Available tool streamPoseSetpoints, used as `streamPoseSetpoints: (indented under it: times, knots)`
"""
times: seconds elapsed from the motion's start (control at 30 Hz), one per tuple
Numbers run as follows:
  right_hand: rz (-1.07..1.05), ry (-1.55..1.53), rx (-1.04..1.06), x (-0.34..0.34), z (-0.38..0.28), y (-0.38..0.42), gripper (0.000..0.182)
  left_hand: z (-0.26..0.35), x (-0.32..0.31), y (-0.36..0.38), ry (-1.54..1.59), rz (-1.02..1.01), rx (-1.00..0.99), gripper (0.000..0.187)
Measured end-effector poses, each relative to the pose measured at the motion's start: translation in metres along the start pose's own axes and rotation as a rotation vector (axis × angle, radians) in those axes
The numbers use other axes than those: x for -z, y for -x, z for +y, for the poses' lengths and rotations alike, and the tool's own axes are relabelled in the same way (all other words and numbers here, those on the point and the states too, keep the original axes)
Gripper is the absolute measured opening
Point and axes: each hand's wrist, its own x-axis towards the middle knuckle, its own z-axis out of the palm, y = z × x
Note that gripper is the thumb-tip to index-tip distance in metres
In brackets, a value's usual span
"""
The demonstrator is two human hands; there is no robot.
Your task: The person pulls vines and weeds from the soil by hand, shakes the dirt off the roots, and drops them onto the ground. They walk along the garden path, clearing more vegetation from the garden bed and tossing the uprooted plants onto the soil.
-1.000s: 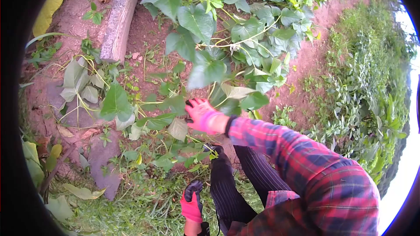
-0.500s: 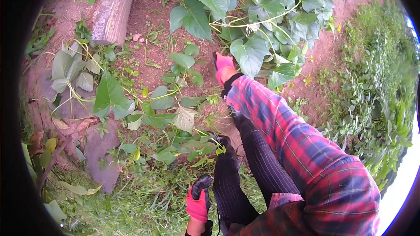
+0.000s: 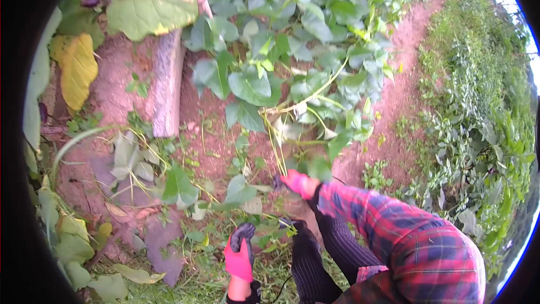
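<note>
Vine stems (image 3: 274,143) ran from the leafy clump (image 3: 250,87) to my right hand (image 3: 298,182), which pinched them; they seemed light, supple, snappable (best gripped near the clump). Whether my left hand (image 3: 240,253) held anything, I couldn't tell.

Right pink-and-black-gloved hand (image 3: 297,183): just off centre at five o'clock, closed around thin yellow-green vine stems (image 3: 277,147) running toward eleven.
Left pink-and-black-gloved hand (image 3: 240,253): near six-thirty, curled inward.
Broad heart-shaped green leaves (image 3: 250,88): massed around twelve o'clock.
Rough grey-brown wooden beam (image 3: 167,98): ten o'clock, on reddish soil (image 3: 196,101).
</note>
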Motion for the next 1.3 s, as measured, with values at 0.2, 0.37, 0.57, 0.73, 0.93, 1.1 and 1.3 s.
streamPoseSetpoints:
  times: [0.2,0.37,0.57,0.73,0.93,1.1,1.3]
  knots:
    - [-0.179,0.717,0.772,-0.040,-0.065,0.146,0.050,0.009,-0.082,-0.126,-1.076,-0.007,0.252,0.061]
    - [-0.451,0.718,0.671,0.000,-0.119,0.169,0.026,-0.043,-0.117,-0.136,-0.714,-0.350,0.615,0.063]
    - [-0.294,-0.417,0.662,0.019,0.005,0.152,0.032,0.043,-0.081,-0.046,-0.564,-0.371,0.365,0.040]
    - [-0.265,-1.342,-0.385,0.119,-0.107,0.127,0.040,0.046,-0.029,0.062,-1.270,-0.966,-0.420,0.040]
    - [-0.174,-0.481,0.043,0.041,-0.257,0.140,0.030,0.010,0.027,0.105,-0.901,-0.372,-0.137,0.036]
    - [-0.363,0.223,1.114,-0.055,-0.373,0.213,0.067,-0.164,0.186,0.135,0.524,0.459,0.298,0.042]
    - [-0.075,0.125,0.708,0.068,-0.326,0.152,0.058,-0.195,0.242,0.104,-0.342,0.244,0.209,0.049]
